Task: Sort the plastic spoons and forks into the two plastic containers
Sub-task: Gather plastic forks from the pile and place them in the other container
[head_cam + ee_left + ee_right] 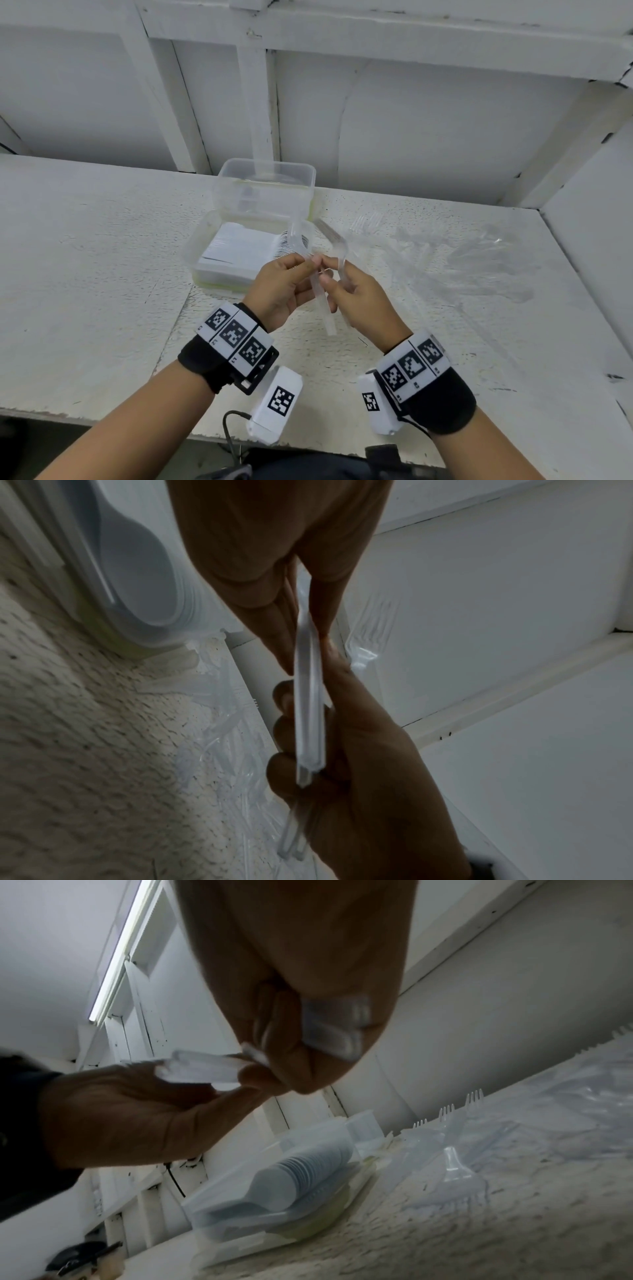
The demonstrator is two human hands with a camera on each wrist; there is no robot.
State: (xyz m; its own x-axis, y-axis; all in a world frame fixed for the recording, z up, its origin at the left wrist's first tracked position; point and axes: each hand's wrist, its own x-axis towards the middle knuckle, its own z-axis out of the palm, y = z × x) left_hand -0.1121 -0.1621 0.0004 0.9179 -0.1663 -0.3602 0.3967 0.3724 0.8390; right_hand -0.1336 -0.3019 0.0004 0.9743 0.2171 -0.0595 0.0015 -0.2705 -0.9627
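Note:
Both hands are raised over the table, fingertips close together. My left hand (310,262) pinches a clear plastic fork (318,294) at mid-handle, tines up and handle hanging down. My right hand (329,270) grips a second clear fork (334,240) with its tines up and tilted left. In the left wrist view the clear handle (310,710) runs between both hands. The near container (197,253) holds a row of white spoons (239,250). Behind it stands a clear container (263,185); its contents are unclear. Loose clear forks (445,260) lie to the right.
The white wall panels rise just behind the far container. A white side wall (589,240) bounds the table on the right. The table's front edge (102,419) is near my forearms. Bare table surface (85,257) lies to the left of the containers.

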